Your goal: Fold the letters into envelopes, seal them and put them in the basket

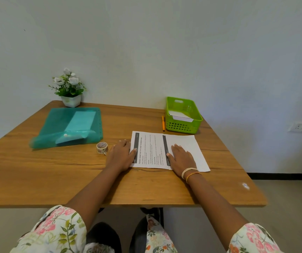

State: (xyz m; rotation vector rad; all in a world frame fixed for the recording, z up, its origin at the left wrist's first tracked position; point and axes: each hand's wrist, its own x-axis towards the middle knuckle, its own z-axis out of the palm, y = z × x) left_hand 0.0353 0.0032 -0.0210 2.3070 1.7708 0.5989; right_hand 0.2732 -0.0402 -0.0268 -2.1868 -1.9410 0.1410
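Head view: both hands lie flat, fingers straight, on a printed letter (152, 150) that sits on the wooden table (55, 172). Neither hand grasps anything. The left hand (121, 156) rests at the sheet's left edge, mostly on the wood, with its thumb reaching over onto the dark printed band there. The right hand (181, 159) presses on the right part of the letter, which is folded over so its blank back faces up; its thumb lies along the dark band at the fold's edge. Bangles (190, 173) circle the right wrist.

Just left of the left hand stands a roll of patterned tape (102, 147). Further left and farther away lies a teal plastic folder (69, 126) with pale envelopes showing through it. Beyond the folder, at the far left corner against the wall, is a small potted plant (69, 88) with white flowers. Beyond the letter, on the right, sits a green basket (183, 125) holding white envelopes (180, 115), with an orange pen (163, 123) just beside its left wall.
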